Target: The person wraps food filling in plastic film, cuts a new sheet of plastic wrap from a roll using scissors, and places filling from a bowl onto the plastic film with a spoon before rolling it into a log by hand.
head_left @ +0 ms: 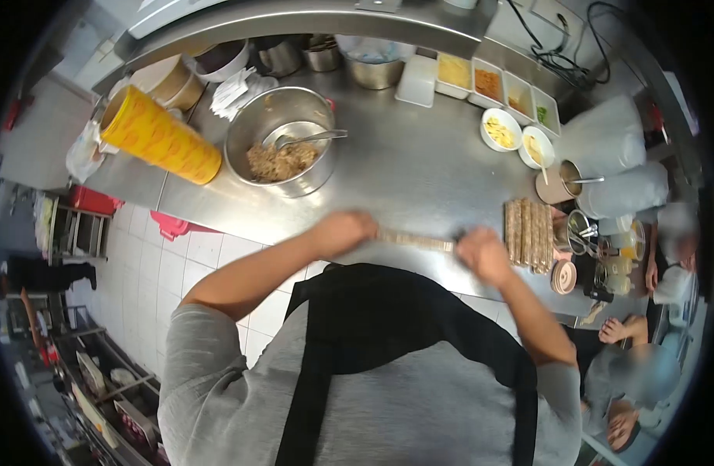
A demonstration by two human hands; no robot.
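Note:
My left hand [346,233] and my right hand [482,253] are both closed, each on one end of a thin, pale brown roll [416,241]. It looks wrapped in clear film and stretches level between them, above the front edge of the steel counter [407,175]. Motion blurs my fingers and the wrap's ends. Right of my right hand, several similar wrapped rolls [528,235] lie side by side. Farther left stands a large steel pot [240,133] with a brown, crumbly mixture [283,161] and a metal spoon [310,138] inside.
A yellow roll of film [161,134] stands left of the pot. Topping containers [454,75] and two white bowls [500,130] sit at the back right. Cups and utensils crowd the right end, where a co-worker's hand [614,331] shows. A shelf [302,19] overhangs the back.

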